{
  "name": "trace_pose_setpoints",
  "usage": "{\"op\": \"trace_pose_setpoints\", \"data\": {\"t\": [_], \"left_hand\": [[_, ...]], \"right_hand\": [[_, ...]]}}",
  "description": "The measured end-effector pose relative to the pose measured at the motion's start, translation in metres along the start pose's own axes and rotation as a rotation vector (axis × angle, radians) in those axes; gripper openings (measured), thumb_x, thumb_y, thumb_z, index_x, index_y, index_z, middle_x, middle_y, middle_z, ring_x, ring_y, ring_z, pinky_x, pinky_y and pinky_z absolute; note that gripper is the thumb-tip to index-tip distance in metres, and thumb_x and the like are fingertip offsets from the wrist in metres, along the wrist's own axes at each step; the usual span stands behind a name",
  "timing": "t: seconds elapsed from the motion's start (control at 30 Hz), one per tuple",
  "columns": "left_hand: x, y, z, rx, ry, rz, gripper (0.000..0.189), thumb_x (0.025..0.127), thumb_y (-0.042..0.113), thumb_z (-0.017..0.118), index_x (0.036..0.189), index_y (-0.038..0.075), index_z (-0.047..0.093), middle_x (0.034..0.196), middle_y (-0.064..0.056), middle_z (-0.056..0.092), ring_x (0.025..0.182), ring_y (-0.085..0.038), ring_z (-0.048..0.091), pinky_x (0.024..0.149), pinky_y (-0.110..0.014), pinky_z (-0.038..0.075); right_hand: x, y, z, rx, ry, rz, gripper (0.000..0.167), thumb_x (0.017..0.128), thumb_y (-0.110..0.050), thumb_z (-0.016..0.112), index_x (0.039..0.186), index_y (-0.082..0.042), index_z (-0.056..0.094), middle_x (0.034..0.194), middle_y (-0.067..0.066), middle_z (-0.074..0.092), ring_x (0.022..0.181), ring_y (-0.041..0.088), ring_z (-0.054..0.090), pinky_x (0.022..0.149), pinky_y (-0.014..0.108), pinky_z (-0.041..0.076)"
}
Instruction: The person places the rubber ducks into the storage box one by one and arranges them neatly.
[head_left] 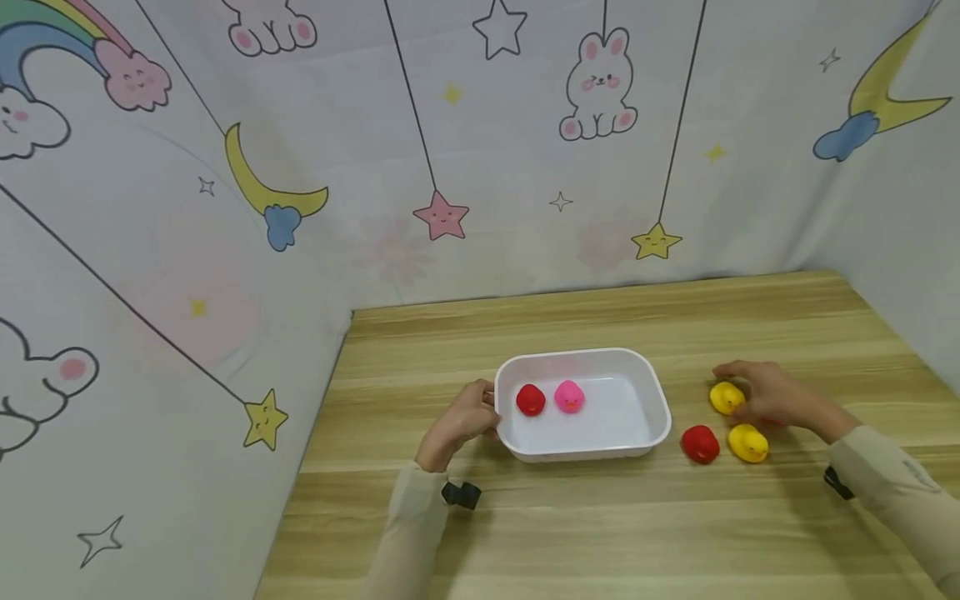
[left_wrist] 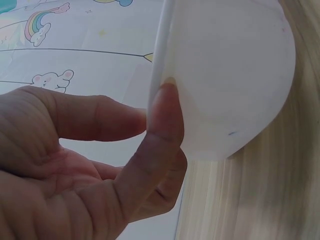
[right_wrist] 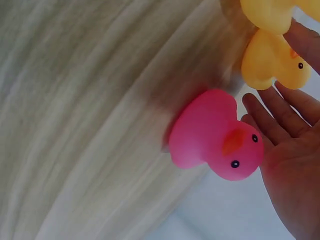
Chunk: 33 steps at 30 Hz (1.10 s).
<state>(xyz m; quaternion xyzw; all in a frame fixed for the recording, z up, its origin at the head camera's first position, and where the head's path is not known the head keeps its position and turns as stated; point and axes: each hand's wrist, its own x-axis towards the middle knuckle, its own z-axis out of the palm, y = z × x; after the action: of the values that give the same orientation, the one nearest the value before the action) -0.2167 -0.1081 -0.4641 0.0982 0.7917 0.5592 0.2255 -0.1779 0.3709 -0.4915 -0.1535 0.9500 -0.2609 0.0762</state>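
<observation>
At the left end of a white plastic tray (head_left: 622, 421), my left hand (head_left: 467, 417) grips the rim, thumb outside and fingers under it. The left wrist view shows the thumb and fingers (left_wrist: 167, 107) against the tray wall. Inside the tray sit a red toy duck (head_left: 530, 400) and a pink toy duck (head_left: 569, 397). To the right, my right hand (head_left: 768, 396) reaches around a yellow toy duck (head_left: 726, 397), thumb and fingers spread on either side of it. Another pink duck (right_wrist: 215, 137) sits beside the right palm, mostly hidden in the head view.
A second yellow duck (head_left: 748, 443) and a red duck (head_left: 701, 444) stand on the wood-grain table (head_left: 600, 525), between the tray and my right wrist. A white cloth with printed cartoons (head_left: 517, 167) hangs behind the table and at both sides.
</observation>
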Motion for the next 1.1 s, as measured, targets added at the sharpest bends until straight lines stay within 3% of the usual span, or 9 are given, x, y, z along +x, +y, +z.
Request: {"op": "trace_pose_setpoints", "data": {"t": [0.2,0.37,0.5,0.97,1.1], "left_hand": [[-0.001,0.000,0.000,0.000,0.004,0.006,0.053,0.077,-0.018,0.053,0.129,-0.023,0.043,0.108,-0.032,0.053,0.068,-0.026,0.061,0.059,-0.039,0.064],[-0.001,0.000,0.000,-0.003,0.010,0.014,0.053,0.075,-0.020,0.053,0.127,-0.024,0.043,0.107,-0.032,0.054,0.070,-0.031,0.063,0.060,-0.040,0.064],[0.000,0.000,0.001,0.003,0.014,0.005,0.054,0.076,-0.020,0.053,0.128,-0.023,0.044,0.108,-0.032,0.053,0.071,-0.032,0.063,0.060,-0.042,0.064],[0.000,0.000,0.001,0.051,0.047,0.006,0.051,0.076,-0.020,0.054,0.127,-0.021,0.046,0.109,-0.030,0.054,0.067,-0.023,0.060,0.058,-0.039,0.063],[-0.002,0.000,0.001,0.044,0.046,-0.001,0.050,0.078,-0.019,0.055,0.127,-0.021,0.046,0.109,-0.029,0.054,0.066,-0.022,0.060,0.058,-0.039,0.063]], "right_hand": [[0.000,0.002,0.002,-0.053,0.007,-0.021,0.057,0.075,-0.016,0.087,0.121,0.010,0.064,0.118,0.026,0.066,0.105,0.040,0.061,0.092,0.064,0.051],[0.000,-0.006,-0.002,-0.015,0.034,-0.029,0.057,0.078,-0.013,0.085,0.123,0.012,0.062,0.120,0.030,0.064,0.108,0.047,0.061,0.092,0.067,0.051],[0.000,-0.018,-0.008,0.033,0.071,-0.036,0.056,0.077,-0.008,0.084,0.124,0.012,0.061,0.121,0.031,0.064,0.108,0.051,0.060,0.091,0.067,0.052],[0.023,-0.076,-0.020,0.079,0.178,-0.188,0.051,0.076,-0.005,0.087,0.121,0.002,0.065,0.117,0.014,0.069,0.104,0.037,0.065,0.090,0.062,0.055],[0.033,-0.091,-0.018,0.074,0.162,-0.211,0.050,0.076,-0.005,0.087,0.121,0.003,0.066,0.118,0.015,0.068,0.102,0.035,0.065,0.087,0.059,0.057]]}}
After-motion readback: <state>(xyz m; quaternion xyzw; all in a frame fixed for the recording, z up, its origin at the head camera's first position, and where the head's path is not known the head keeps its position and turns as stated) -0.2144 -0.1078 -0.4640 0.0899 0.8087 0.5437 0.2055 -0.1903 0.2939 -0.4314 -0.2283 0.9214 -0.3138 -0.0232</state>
